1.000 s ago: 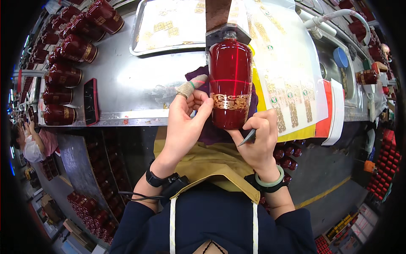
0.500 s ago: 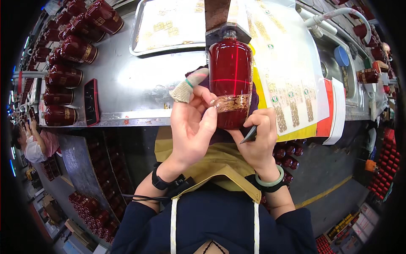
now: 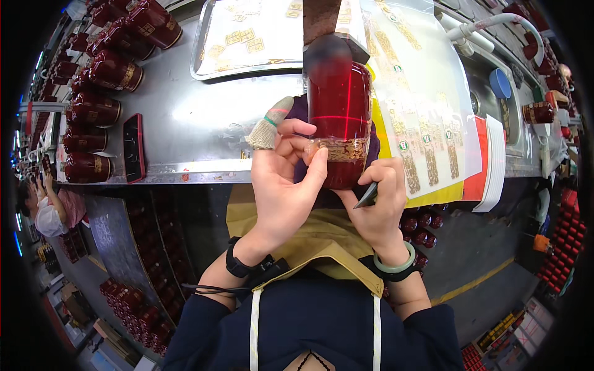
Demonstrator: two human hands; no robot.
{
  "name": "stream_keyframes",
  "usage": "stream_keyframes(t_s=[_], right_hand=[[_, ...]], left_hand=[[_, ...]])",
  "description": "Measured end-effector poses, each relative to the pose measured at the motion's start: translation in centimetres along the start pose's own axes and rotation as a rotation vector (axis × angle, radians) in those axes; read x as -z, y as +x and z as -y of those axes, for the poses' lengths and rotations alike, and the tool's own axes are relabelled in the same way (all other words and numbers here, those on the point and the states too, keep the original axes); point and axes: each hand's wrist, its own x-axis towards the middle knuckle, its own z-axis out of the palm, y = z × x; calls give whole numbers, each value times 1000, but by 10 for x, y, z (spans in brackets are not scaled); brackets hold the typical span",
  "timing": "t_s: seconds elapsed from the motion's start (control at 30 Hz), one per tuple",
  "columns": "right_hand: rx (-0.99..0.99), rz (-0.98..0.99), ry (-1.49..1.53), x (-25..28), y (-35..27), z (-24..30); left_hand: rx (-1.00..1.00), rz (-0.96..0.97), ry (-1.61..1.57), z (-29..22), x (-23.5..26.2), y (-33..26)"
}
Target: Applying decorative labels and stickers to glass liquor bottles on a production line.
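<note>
A dark red glass bottle lies with its base toward me, and a dark blur covers its neck. Round its lower part runs a patterned gold decal. My left hand pinches the decal's left end between thumb and fingertip; a knitted finger cover with a green band is on one of its fingers. At the base, my right hand has its fingers closed round a dark, pointed flat blade, its thumb by the bottle. Red laser lines cross the glass. Purple cloth shows beneath the bottle.
Decal sheets lie to the right, over yellow and red sheets. A metal tray with small gold decals is at the back left. Several red bottles and a dark red-edged phone stand left. A sink with a blue bowl is far right.
My left thumb and fingertip have moved slightly right and up along the decal's end. The covered finger has lifted a little more upright. My right hand and the blade have hardly moved.
</note>
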Motion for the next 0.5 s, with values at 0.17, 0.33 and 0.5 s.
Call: stream_keyframes(t_s=[0.17, 0.33, 0.5], right_hand=[[-12, 1, 16, 0, 1, 2], [-27, 18, 22, -2, 0, 2], [-30, 28, 26, -2, -2, 1]], left_hand=[[26, -2, 75, 6, 3, -1], [-28, -15, 45, 27, -7, 6], [66, 64, -52, 20, -19, 3]])
